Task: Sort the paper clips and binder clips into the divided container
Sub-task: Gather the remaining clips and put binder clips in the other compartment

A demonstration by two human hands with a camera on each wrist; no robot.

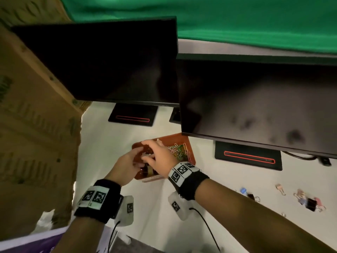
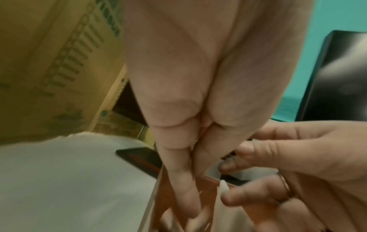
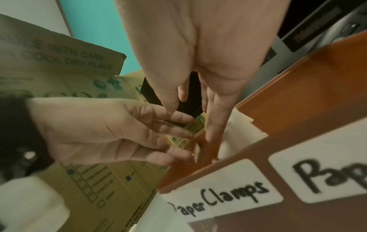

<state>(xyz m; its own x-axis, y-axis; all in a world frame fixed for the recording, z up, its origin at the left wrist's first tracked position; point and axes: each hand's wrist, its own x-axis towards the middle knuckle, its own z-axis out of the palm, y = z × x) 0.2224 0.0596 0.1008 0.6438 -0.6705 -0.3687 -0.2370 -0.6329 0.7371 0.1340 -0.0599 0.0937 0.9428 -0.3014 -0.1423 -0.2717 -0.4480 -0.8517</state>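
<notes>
Head view: both hands work over the brown divided container (image 1: 189,148) on the white surface (image 1: 102,147), under the right monitor's (image 1: 255,106) lower edge. Left hand (image 1: 125,166) and right hand (image 1: 157,157) meet above the near-left compartment; coloured paper clips (image 1: 179,150) fill the far one. Loose binder clips (image 1: 310,202) lie well apart to the right, with open room there.

Left wrist view: left grip extended, holding nothing visible.

Right wrist view: right grip's contents cannot be told. Advice: release low inside the walls above the "Paper Clamps" label (image 3: 218,197).
</notes>
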